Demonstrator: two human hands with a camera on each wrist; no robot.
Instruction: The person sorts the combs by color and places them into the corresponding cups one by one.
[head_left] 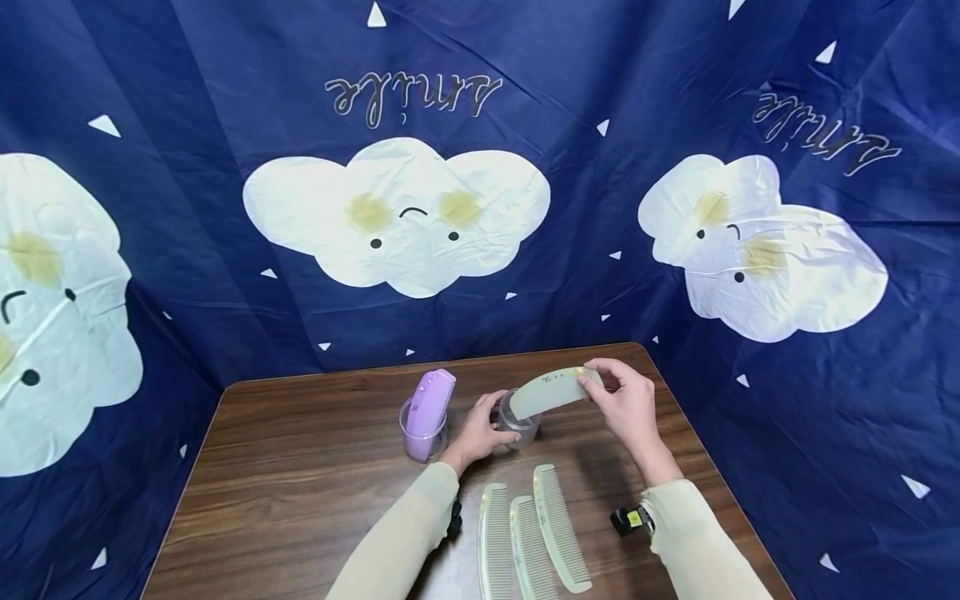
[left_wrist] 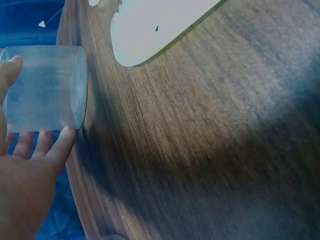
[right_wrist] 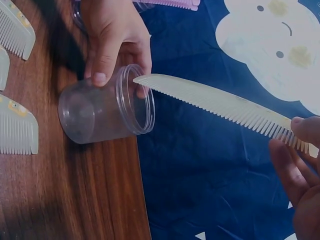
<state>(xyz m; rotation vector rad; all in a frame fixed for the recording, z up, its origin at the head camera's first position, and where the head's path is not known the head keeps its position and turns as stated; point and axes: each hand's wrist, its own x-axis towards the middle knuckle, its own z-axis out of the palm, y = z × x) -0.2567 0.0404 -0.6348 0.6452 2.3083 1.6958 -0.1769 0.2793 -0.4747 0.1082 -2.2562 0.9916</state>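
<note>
A pale green comb (head_left: 551, 392) is pinched at one end by my right hand (head_left: 626, 408), thumb on one side and fingers on the other. Its far tip reaches the mouth of a clear plastic jar (right_wrist: 90, 112), teeth facing down. My left hand (head_left: 480, 433) grips that jar, the thumb on one side and the fingers round the other, as the left wrist view shows. The jar (left_wrist: 47, 87) stands upright on the table. Several like combs lie near me, among them a left comb (head_left: 495, 542), a middle comb (head_left: 531, 550) and a right comb (head_left: 558, 529).
Left of my left hand stands a second clear jar (head_left: 412, 437) with purple combs (head_left: 431, 404) leaning in it. The brown wooden table (head_left: 285, 483) ends at a blue cloud-print curtain (head_left: 195, 250) on the far side and both flanks.
</note>
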